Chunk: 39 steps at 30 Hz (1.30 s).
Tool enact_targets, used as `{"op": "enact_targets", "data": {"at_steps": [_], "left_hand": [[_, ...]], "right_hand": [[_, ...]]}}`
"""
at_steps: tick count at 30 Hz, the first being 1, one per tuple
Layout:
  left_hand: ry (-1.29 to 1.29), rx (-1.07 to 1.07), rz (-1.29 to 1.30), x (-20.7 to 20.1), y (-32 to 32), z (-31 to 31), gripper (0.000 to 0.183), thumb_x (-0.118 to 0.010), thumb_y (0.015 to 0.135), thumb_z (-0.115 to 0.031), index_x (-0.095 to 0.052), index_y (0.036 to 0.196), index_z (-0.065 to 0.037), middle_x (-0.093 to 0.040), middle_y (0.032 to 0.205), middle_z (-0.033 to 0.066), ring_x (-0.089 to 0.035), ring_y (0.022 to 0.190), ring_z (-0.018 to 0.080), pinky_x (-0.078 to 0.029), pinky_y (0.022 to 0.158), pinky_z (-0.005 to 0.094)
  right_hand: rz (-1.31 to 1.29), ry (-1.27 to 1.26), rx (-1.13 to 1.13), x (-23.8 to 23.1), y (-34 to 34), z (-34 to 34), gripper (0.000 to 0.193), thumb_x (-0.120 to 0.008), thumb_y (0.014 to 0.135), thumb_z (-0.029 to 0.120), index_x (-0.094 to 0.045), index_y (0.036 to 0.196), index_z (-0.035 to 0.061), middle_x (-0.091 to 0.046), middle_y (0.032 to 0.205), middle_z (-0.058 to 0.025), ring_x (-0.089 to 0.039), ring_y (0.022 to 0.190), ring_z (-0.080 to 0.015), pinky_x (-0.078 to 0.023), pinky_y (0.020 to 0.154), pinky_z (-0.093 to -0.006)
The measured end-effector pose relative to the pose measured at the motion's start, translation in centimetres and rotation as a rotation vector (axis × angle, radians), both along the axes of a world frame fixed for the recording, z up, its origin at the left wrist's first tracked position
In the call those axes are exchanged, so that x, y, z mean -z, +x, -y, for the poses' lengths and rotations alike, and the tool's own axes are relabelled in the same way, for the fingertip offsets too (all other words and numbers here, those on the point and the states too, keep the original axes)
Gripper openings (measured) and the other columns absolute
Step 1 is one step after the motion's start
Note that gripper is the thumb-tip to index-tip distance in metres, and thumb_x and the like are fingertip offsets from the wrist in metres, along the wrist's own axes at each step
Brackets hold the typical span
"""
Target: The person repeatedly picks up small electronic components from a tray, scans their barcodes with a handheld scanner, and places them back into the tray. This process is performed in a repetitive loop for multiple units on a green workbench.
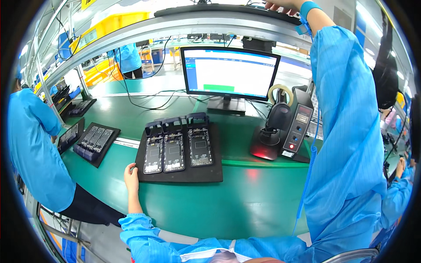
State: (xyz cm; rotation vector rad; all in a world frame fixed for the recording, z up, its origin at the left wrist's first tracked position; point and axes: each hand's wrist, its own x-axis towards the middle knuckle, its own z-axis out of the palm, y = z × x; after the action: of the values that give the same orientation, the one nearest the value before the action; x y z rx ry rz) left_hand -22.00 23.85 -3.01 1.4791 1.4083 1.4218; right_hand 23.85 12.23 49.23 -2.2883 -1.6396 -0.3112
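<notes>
My left hand is closed on the left edge of a black foam tray on the green bench. Three opened smartphones lie on it side by side: a left phone, a middle phone and a right phone, with a wider gap before the last. Dark upright clips stand at their far ends. Stretched up to the shelf, my right hand is over a flat black keyboard, holding nothing that I can see. The frame's top edge cuts it off. A blue wrist strap circles that wrist.
Behind the tray stands a lit monitor. To the right are a scanner on a stand, a tape roll and a control box. A coiled blue cord hangs beside my right arm. Leftward, a co-worker stands near another phone tray.
</notes>
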Motion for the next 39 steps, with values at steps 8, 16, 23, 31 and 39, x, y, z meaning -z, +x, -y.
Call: {"op": "enact_targets", "data": {"at_steps": [8,16,23,31,39], "left_hand": [[0.02,0.021,0.022,0.5,0.5,-0.3,0.026,-0.049,0.077,-0.006,-0.055,0.102,0.001,-0.058,0.089,0.007,-0.052,0.074,0.0101,-0.041,0.066,0.0224],[0.018,0.017,-0.057,0.3,0.4,-0.5,0.026,-0.049,0.077,-0.005,-0.055,0.101,0.001,-0.058,0.093,0.0075,-0.053,0.076,0.0108,-0.042,0.068,0.0228],[0.02,0.019,-0.045,0.3,0.9,-0.3,0.026,-0.049,0.077,-0.005,-0.055,0.101,0.002,-0.058,0.091,0.007,-0.053,0.074,0.0098,-0.041,0.065,0.0222],[0.017,0.011,-0.058,0.0,0.3,0.1,0.025,-0.049,0.078,-0.006,-0.055,0.101,0.001,-0.059,0.088,0.0062,-0.053,0.072,0.0096,-0.041,0.063,0.0218],[0.039,0.002,-0.057,0.2,0.4,0.0,0.025,-0.05,0.078,-0.005,-0.055,0.102,0.001,-0.059,0.086,0.0058,-0.051,0.068,0.0078,-0.04,0.059,0.021]], "right_hand": [[-0.088,0.025,-0.027,0.0,2.2,1.0,0.053,-0.037,0.084,0.051,-0.06,0.102,0.0078,-0.06,0.102,-0.0096,-0.057,0.089,-0.0228,-0.046,0.076,-0.0379],[0.039,0.035,0.129,-0.2,4.4,2.9,0.051,-0.041,0.082,0.053,-0.062,0.101,0.0103,-0.06,0.1,-0.0096,-0.055,0.088,-0.0253,-0.045,0.073,-0.0381],[0.103,0.052,0.051,0.3,5.1,1.1,0.056,-0.044,0.077,0.058,-0.064,0.096,0.0087,-0.062,0.091,-0.012,-0.056,0.083,-0.0256,-0.042,0.076,-0.0349],[0.214,0.106,0.004,0.6,3.9,0.3,0.05,-0.045,0.077,0.052,-0.066,0.086,0.0069,-0.063,0.084,-0.0134,-0.057,0.079,-0.0256,-0.043,0.073,-0.0354],[0.44,0.162,-0.115,0.5,3.0,-1.7,0.053,-0.04,0.081,0.047,-0.065,0.08,0.0009,-0.062,0.08,-0.0197,-0.057,0.078,-0.0351,-0.042,0.075,-0.04]]}}
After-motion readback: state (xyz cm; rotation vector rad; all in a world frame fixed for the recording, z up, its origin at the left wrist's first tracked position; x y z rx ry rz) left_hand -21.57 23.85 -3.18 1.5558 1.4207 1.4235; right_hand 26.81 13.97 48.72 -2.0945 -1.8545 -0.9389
